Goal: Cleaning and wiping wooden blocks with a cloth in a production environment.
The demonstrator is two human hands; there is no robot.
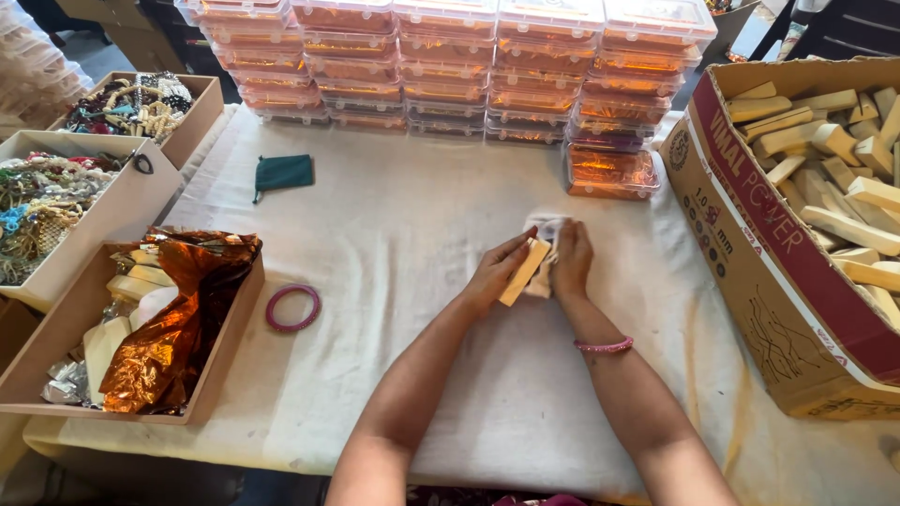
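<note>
Head view, looking down on a table (394, 244) draped in white cloth. Left hand (497, 272) and right hand (570, 258) close together near the middle of the cloth, both clasped about one pale wooden block (525, 272) and a scrap of white wrapping (547, 228) bunched behind it. Block tilted, held between left fingers and right palm, lifted slightly off the cloth or resting on it: cannot tell which. Pink bangle (604, 347) on the right wrist.

To the right, a large cardboard carton (750, 234) heaped with more pale wooden blocks (834, 141). Along the far edge, stacks of clear lidded boxes (450, 66) with orange foil inside. On the left, a shallow tray (56, 347) holding crumpled orange foil (178, 328) and blocks, with two open boxes of beaded jewellery (56, 197) beyond. Loose on the cloth: a red ring (292, 308) just beside the tray, and a dark green pouch (284, 173) farther back.
</note>
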